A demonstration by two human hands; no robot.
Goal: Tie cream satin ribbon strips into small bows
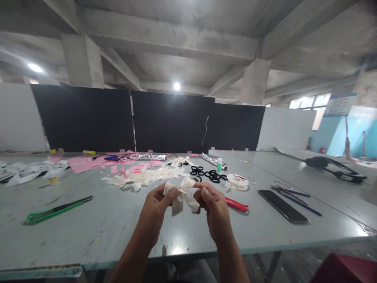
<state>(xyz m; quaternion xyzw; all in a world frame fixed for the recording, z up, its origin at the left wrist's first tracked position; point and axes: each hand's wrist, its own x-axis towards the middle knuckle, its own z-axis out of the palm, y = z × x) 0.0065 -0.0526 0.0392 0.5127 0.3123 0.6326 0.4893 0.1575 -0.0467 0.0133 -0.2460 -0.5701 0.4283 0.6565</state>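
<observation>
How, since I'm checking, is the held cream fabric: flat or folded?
Folded: the cream fabric makes a loop between left hand and right hand.

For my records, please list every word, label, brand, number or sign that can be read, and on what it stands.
No text is readable.
Blue-edged sign: too blurred.
White spool: any lettering too small.
Green-and-white tube: any print too small.
Held cream fabric: any marks too small.
</observation>
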